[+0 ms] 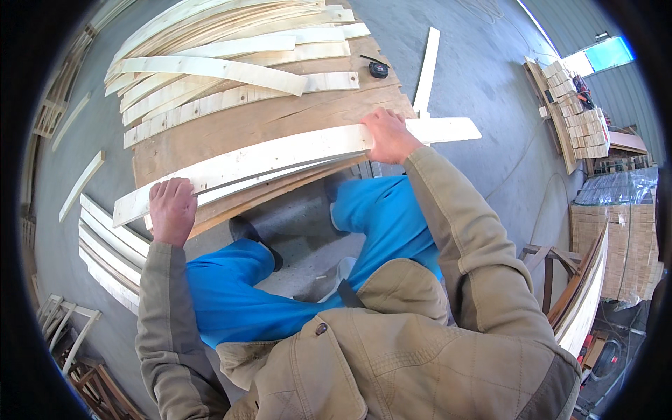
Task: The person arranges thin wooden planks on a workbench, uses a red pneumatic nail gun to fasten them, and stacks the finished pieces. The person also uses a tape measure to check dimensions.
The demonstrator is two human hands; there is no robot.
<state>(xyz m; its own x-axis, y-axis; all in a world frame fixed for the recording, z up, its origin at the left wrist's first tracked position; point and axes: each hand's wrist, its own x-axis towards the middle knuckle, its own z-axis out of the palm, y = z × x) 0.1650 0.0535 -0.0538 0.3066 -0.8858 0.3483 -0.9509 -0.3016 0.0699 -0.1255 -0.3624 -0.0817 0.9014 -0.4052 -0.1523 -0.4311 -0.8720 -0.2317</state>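
1. While both forearms reach up from the lower edge, a person in a tan work jacket [301,364] and blue trousers [280,287] grips a long pale wooden board [280,155] with two bare hands.
2. The left hand [173,210] is closed on the board near one end, with a short length projecting beyond it to the left.
3. The right hand [392,135] is curled over the board toward its opposite end; a longer stretch runs past it to the right.
4. The board spans the gap between the hands, slanting upward from left to right above the near part of a plywood tabletop [294,115].
5. Just below the board, between the hands, part of a second pale strip [262,179] shows.
6. Beyond both hands, a loose pile of pale wooden strips [231,66] covers the far part of the tabletop, some crossing others.
7. Farther out from the right hand, a black tape measure [378,69] lies near the tabletop's right edge.
8. Lower and to the left of the left hand, more pale strips [112,245] lie side by side.
9. Well to the right of the right hand stands a plastic-wrapped stack of wood pieces [609,241].
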